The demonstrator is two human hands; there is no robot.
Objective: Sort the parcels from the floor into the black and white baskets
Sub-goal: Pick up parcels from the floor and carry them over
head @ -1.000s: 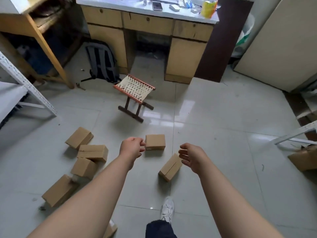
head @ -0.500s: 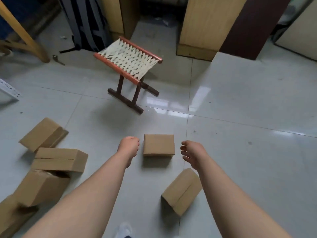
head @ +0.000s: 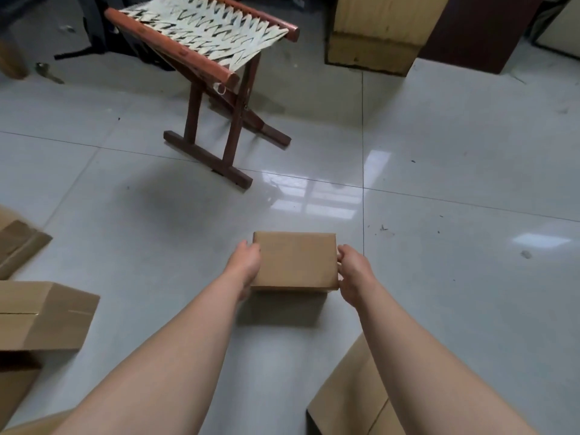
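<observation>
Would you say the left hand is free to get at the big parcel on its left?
Probably not yet: the left hand and right hand hold the middle parcel; only bare floor lies toward the left parcel.

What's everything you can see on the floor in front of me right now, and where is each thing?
held parcel: one, brown cardboard, centre, between both hands
left parcels: at least three, brown, left edge, cut off by the frame
near parcel: one, brown, bottom right, partly behind the right forearm
folding stool: one, red-brown frame, cream woven seat, top left of centre
desk pedestal: one, tan wood, top
floor: glossy grey tiles
left hand: on the held parcel's left side
right hand: gripping its right edge
</observation>
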